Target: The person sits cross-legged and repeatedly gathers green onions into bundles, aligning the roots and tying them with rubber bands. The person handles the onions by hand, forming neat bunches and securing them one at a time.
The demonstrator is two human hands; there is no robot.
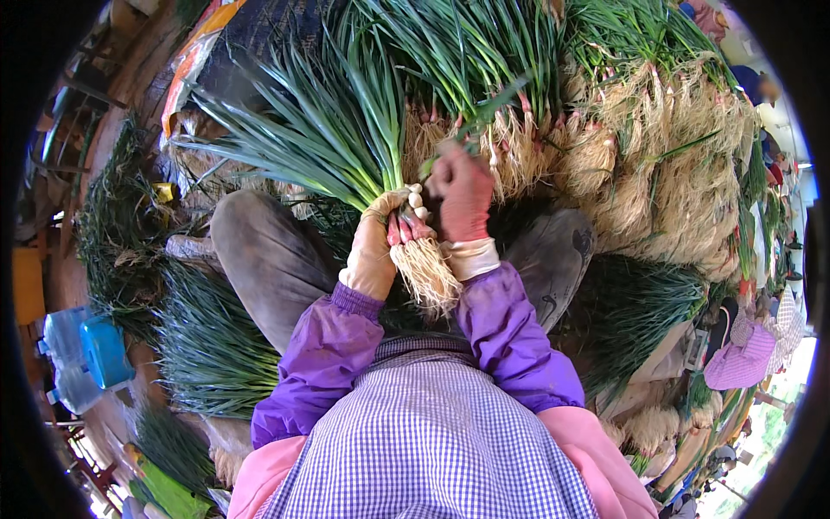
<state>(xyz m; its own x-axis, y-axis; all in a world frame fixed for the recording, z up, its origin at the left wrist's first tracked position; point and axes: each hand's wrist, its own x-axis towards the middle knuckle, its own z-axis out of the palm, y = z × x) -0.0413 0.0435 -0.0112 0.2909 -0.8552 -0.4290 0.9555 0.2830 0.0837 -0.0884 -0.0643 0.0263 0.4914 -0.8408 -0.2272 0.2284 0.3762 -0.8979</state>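
My left hand [375,243], in a pale stained glove, is closed around a bunch of young garlic plants [350,152]. Their green leaves fan up and to the left. Pinkish stem bases [408,228] and a tuft of pale roots [428,272] hang below the grip. Just right of the bunch is my right hand [462,188], blurred, in a reddish glove with a pale cuff. It grips a green leaf strip [496,107] that sticks out up and to the right. Small pale rounded tips show between the hands; whether fingertips or bulbs, I cannot tell.
A heap of rooted garlic plants [668,168] rises ahead and to the right. More green bunches lie at left [214,344] and right [642,305]. Leaf scraps [123,240] are piled far left, above a blue plastic container [107,353]. Another person's pink checked hat [739,357] shows at right.
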